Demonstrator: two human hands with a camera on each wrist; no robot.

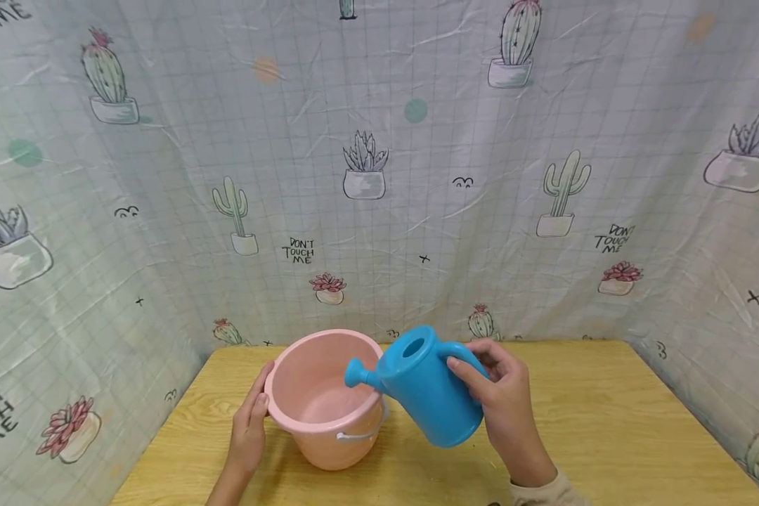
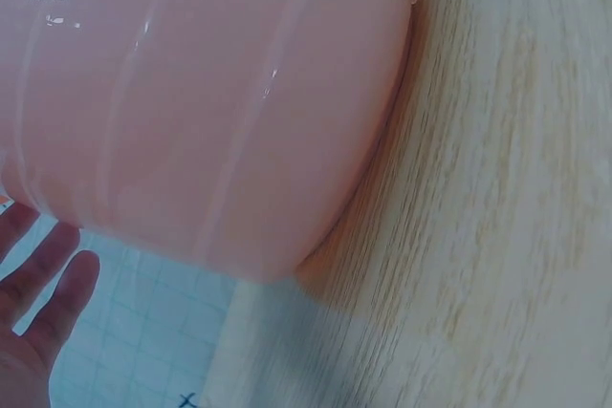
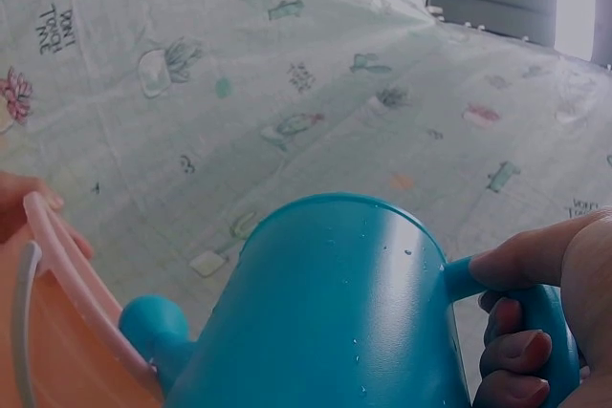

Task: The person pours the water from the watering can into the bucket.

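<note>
A pink bucket [image 1: 338, 446] stands on the table, its inside visible from above. My left hand [image 1: 250, 426] rests against its left side near the rim; in the left wrist view the fingers [image 2: 57, 279] look spread and fairly straight against the wall. My right hand [image 1: 504, 393] grips the handle of a blue watering can [image 1: 435, 393], fingers curled round it in the right wrist view. The can is held up and tipped left, its spout head [image 1: 356, 373] over the bucket's opening. Small drops dot the can's body [image 3: 335, 312]. No stream shows from the spout.
The wooden table [image 1: 582, 422] spreads under and to the right of the bucket. A sheet printed with cacti [image 1: 417, 211] hangs behind and along both sides. A white bail handle [image 1: 357, 436] hangs on the bucket's near side.
</note>
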